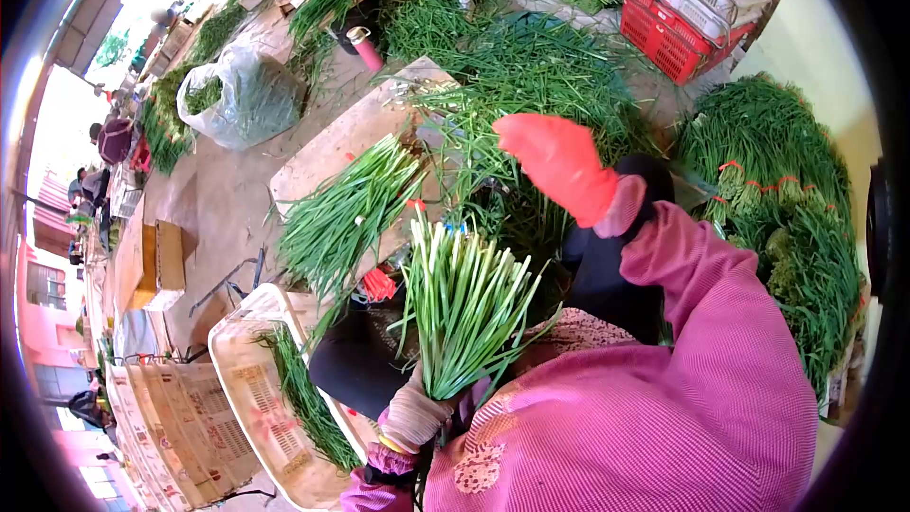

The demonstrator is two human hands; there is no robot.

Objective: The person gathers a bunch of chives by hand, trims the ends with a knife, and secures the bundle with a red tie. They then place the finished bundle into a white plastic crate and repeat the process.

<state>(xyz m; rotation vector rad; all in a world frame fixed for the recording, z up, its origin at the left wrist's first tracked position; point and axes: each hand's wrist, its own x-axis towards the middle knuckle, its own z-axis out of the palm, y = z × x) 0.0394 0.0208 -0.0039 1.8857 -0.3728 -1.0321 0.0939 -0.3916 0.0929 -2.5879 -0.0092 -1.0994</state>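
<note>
My left hand (pixel 417 414), in a pale knit glove, is closed round the leafy lower end of a bunch of garlic chives (pixel 464 308). Their pale stem ends fan out away from me above my lap. My right hand (pixel 559 166), in an orange-red glove, is raised over a large heap of loose chives (pixel 559 66); its fingers look stretched out together, with nothing visible in them. Another bunch of chives (pixel 351 209) lies on the wooden board (pixel 332 147) in front of me. Red ties (pixel 379 284) hang at the board's near edge.
A white crate (pixel 251 360) with some chives stands at my left. Tied bundles (pixel 773 190) are piled at my right, below red and white crates (pixel 673 28). A plastic bag (pixel 251 100), a pink bottle (pixel 365 49) and a cardboard box (pixel 161 265) stand farther off.
</note>
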